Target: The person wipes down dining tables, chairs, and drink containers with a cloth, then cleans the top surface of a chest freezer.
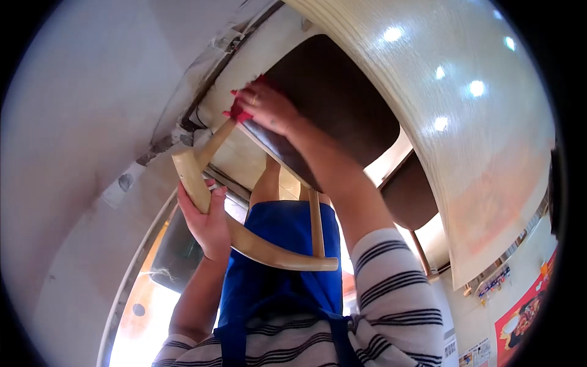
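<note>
A wooden chair with a dark brown seat (342, 92) and a pale curved back rail (269, 249) stands in front of me. My left hand (211, 226) is wrapped around the back rail near its left end. My right hand (266, 110) presses a red cloth (241, 110) against the corner of the seat, where a wooden post (217, 144) meets it. Part of the cloth is hidden under my fingers. A second post (315, 223) runs from the rail's right end toward the seat.
A pale wood-grain table (428, 104) curves along the right, reflecting lights. Another dark chair seat (411, 192) sits partly below it. A white wall (79, 153) rises close on the left, with a dark seat (180, 251) behind my left arm. A red food poster (520, 318) hangs lower right.
</note>
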Motion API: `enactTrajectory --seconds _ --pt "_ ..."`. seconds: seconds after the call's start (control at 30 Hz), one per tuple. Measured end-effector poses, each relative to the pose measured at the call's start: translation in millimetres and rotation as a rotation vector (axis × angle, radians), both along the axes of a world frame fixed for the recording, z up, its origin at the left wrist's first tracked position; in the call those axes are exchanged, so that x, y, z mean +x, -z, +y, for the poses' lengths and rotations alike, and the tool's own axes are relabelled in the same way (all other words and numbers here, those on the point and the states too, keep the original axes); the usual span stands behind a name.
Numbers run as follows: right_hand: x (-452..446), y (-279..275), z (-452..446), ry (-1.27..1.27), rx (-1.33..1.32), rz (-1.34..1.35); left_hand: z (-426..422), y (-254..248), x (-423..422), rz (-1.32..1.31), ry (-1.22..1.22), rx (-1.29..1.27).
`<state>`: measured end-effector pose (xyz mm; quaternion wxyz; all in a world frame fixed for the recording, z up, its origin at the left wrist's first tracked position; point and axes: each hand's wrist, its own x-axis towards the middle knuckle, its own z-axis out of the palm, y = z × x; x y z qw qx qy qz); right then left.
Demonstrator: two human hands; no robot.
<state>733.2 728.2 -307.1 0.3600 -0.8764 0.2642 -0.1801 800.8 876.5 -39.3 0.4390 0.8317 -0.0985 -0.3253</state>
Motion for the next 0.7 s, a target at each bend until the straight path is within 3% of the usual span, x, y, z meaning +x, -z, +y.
enactTrajectory --seconds 0.1,0.17,0.27,0.4,0.5,0.53,0.57,0.6,0.67,0.7 --pt "-52.1 -32.2 -78.3 0.135 0.169 0.095 -4.0 -1.4 -2.3 -0.024 0.017 0.060" --pt "-120.2 -32.5 -99.1 0.339 0.055 0.198 -5.2 -3.3 -2.9 -0.013 -0.010 0.040" --pt "-189.5 -24.4 -77.0 0.559 -0.133 0.348 -5.8 -5.1 -2.8 0.008 0.000 0.029" --pt "-154.1 -24.0 -15.0 0.613 -0.175 0.355 -6.9 -6.4 -2.6 -0.013 0.039 0.055" --pt "-86.4 -34.1 50.0 0.305 0.020 0.230 -7.5 -8.4 -2.9 0.017 0.039 0.025" --pt "-72.4 -32.4 71.0 0.148 0.313 0.144 -7.4 -8.4 -2.2 0.011 0.060 0.032" --pt "-73.6 -37.9 88.3 0.027 0.050 0.075 -7.7 -7.9 -1.4 0.004 0.079 0.040" --pt "-81.0 -41.8 88.2 0.031 0.052 0.075 -8.1 -7.5 -1.4 0.004 0.083 0.042" --pt "-117.2 -54.9 83.1 -0.513 -0.127 0.131 -7.9 -8.1 -1.4 0.009 0.066 0.024" --pt "-146.4 -45.3 81.1 -0.544 -0.040 0.085 -8.9 -8.2 -1.5 0.018 0.073 0.018"
